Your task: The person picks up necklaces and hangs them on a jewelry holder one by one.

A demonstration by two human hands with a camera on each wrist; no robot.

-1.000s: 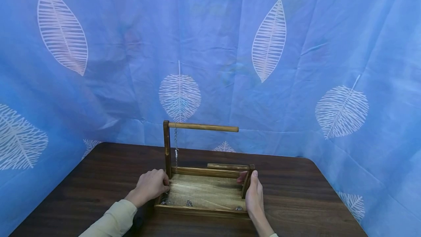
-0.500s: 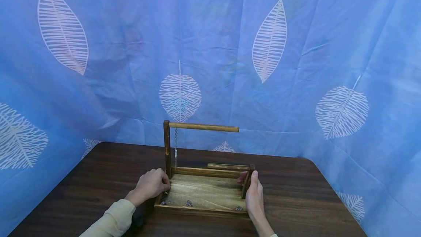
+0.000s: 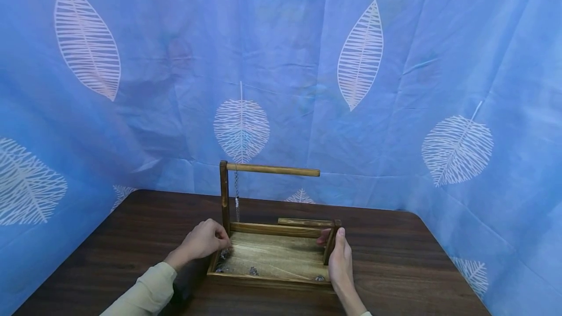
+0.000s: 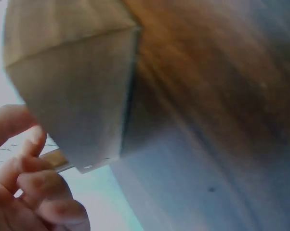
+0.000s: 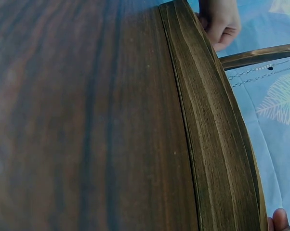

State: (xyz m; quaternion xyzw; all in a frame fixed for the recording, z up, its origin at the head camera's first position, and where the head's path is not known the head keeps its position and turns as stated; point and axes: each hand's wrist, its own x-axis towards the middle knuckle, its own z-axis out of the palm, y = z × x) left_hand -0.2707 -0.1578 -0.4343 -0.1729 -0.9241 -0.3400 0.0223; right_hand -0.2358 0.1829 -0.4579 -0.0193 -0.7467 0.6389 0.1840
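Note:
A wooden jewelry stand [image 3: 281, 283] has a shallow tray, a tall left post with a crossbar [image 3: 272, 169] and a short right post with a lower bar [image 3: 305, 222]. At the tray's left side my left hand [image 3: 203, 240] has thumb and fingertips together, with a silvery chain [image 3: 224, 253] bunched right beneath them. In the left wrist view its curled fingers [image 4: 44, 185] show beside the tray's outer corner [image 4: 77, 96]. My right hand [image 3: 341, 260] grips the right post, thumb in front and fingers behind. One silvery necklace [image 3: 237, 194] hangs near the crossbar's left end.
Small silvery pieces [image 3: 253, 271] lie along the tray's front edge, another [image 3: 320, 278] in its right corner. The dark wooden table [image 3: 408, 257] extends around the stand. A blue leaf-patterned curtain [image 3: 281, 62] closes off the back.
My left hand has risen slightly along the tray's left side, leaving more of the bunched chain showing under its fingertips. My right hand keeps its grip on the post.

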